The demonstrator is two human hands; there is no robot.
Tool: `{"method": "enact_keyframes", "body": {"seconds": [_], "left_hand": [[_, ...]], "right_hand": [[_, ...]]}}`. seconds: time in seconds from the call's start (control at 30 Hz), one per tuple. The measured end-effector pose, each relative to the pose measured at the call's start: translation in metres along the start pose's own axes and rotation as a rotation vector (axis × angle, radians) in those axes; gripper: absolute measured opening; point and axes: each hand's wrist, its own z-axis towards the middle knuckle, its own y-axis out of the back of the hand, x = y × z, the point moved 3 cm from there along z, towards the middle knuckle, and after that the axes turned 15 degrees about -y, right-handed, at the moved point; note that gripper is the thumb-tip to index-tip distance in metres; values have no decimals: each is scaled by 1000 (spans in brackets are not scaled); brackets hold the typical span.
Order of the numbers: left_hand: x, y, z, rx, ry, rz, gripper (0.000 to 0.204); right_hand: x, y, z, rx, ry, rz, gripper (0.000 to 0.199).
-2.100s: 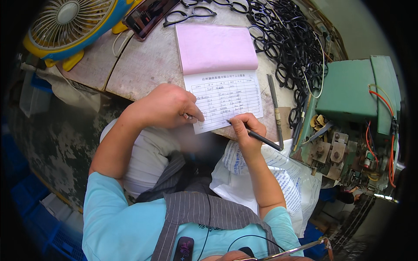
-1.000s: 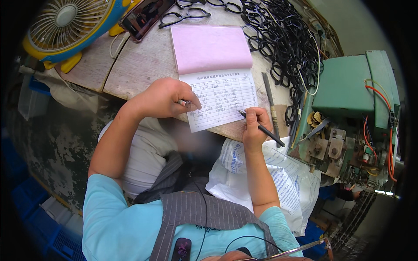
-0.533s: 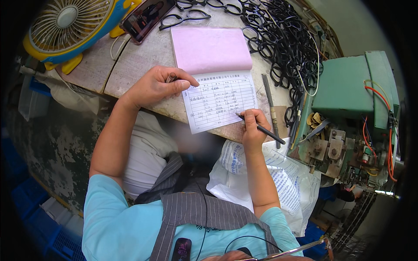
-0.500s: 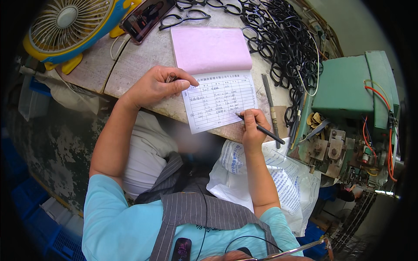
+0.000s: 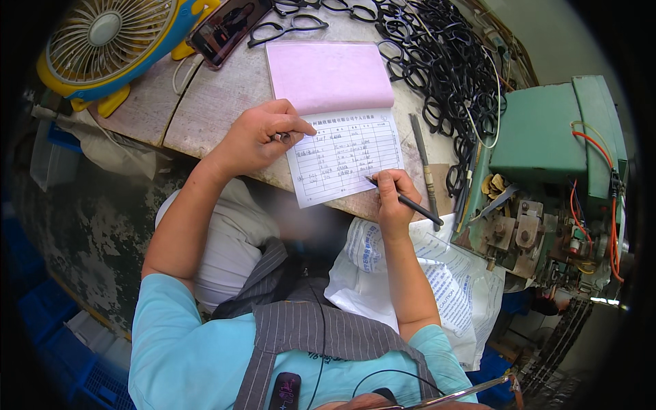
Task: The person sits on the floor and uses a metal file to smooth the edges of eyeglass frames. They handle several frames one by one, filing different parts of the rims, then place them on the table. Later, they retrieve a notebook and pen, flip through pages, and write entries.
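Observation:
A printed form with a ruled table and handwriting (image 5: 345, 154) lies on the table's front edge, part of a pad with its pink sheet (image 5: 331, 76) folded back. My right hand (image 5: 396, 198) pinches a black pen (image 5: 420, 210), its tip at the lower right of the form. At the upper left of the form, my left hand (image 5: 263, 140) stretches its index finger onto the paper. Its other fingers are curled around a small dark cylindrical piece (image 5: 281, 137), whose kind I cannot make out.
Many black eyeglass frames (image 5: 437, 61) are heaped at the back right. A fan (image 5: 106, 41) and a phone (image 5: 225, 31) stand at the back left. To the right are a thin grey rod (image 5: 425, 160) and a green machine (image 5: 540, 137). A white plastic sack (image 5: 437, 280) hangs below.
My left hand has shifted slightly right and up, its index finger farther onto the form. My right hand and the pen have moved slightly left.

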Motion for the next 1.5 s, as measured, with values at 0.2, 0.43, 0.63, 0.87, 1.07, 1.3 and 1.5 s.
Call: {"method": "enact_keyframes", "body": {"seconds": [0.2, 0.43, 0.63, 0.87, 1.07, 1.3, 1.5], "left_hand": [[-1, -4, -1, 53, 32, 49, 24], [0, -8, -3, 94, 20, 140, 30], [-1, -9, -3, 78, 22, 149, 28], [0, -9, -2, 88, 39, 158, 27], [-1, -9, -2, 81, 43, 159, 28], [0, -8, -2, 60, 45, 149, 29], [0, -8, -2, 71, 36, 155, 28]], "right_hand": [[-1, 0, 1, -1, 17, -13, 17], [-2, 1, 0, -3, -5, -14, 16], [-6, 3, 1, 20, -76, 33, 15], [-2, 2, 1, -9, 2, 1, 16], [0, 2, 0, 0, 2, 1, 17], [-2, 2, 1, -8, -4, -20, 16], [-2, 3, 1, -8, -15, -24, 16]]}}
